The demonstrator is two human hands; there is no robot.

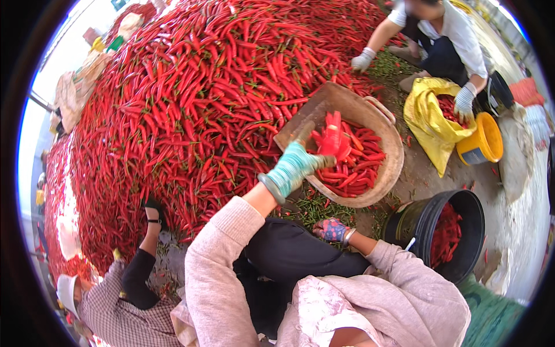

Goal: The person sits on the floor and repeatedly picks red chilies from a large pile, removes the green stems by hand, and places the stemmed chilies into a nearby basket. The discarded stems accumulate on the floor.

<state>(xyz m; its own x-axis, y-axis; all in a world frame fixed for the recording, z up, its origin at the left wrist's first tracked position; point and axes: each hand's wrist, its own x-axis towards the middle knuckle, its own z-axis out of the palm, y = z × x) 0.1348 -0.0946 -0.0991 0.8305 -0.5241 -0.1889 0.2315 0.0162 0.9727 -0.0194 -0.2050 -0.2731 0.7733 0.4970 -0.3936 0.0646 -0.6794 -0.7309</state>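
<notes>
My left hand [297,167], in a teal striped glove with dirty fingertips, is over the near left side of a worn brown basin [392,173]. Its thumb and fingers are spread wide. A motion-blurred clump of red chili peppers [333,136] is just beyond the palm, seemingly loose. More red chilies [351,175] lie inside the basin. My right hand [331,230], in a floral glove, is low beside my dark-trousered thigh, above scattered green stems [321,210]. Its fingers look curled, and whether they hold anything is hidden.
A large chili heap [208,99] rises ahead and left. At right stands a black bucket [470,225] with chilies. Further back, a gloved co-worker [455,47] reaches into a yellow sack [425,112] beside an orange bucket [490,139]. Another person [117,303] sits at lower left.
</notes>
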